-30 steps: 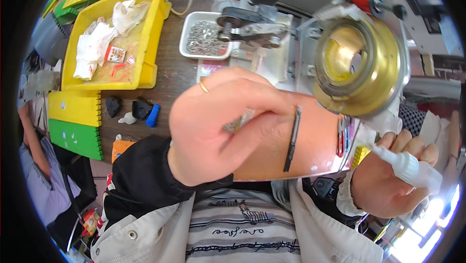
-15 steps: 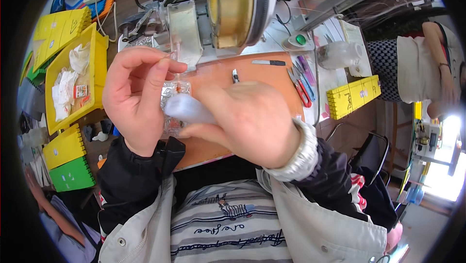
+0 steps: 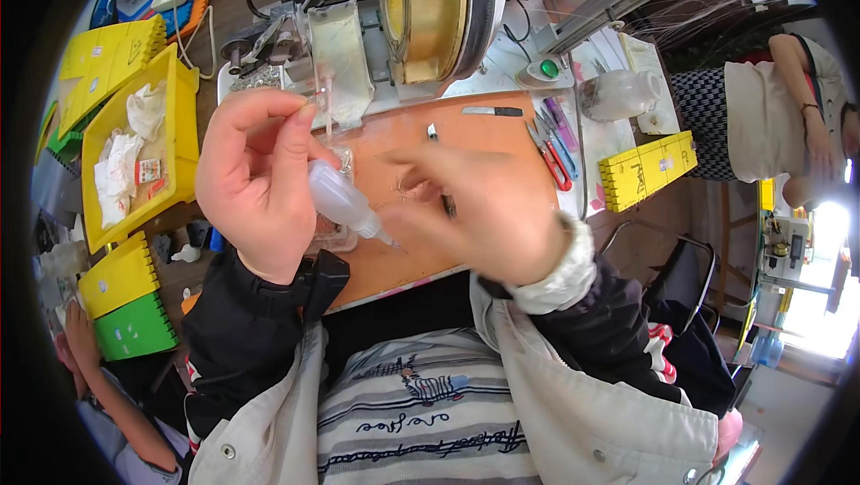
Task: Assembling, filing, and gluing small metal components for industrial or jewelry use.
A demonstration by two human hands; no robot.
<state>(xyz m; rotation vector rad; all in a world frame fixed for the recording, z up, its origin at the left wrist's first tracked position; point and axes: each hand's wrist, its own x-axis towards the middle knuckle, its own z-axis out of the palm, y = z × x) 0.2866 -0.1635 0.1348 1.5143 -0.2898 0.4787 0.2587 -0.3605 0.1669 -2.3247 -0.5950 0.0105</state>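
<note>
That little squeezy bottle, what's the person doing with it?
A person sits at an orange work mat on a crowded bench. The left hand holds a small clear squeezy bottle, nozzle pointing down to the right, and pinches something thin and clear up by its fingertips. The right hand is blurred, just beside the nozzle, so what it holds cannot be told. A brass spool machine stands behind, and yellow bins sit at the left.

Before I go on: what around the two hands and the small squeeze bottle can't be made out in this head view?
- Right hand: motion-blurred, so its grip can't be read.
- Squeeze bottle: base hidden behind the left hand.
- Thin clear piece pinched by the left fingers: too small and glassy to identify.
- Orange mat: middle covered by both hands.
- Brass spool: top cut off by the upper edge.
</note>
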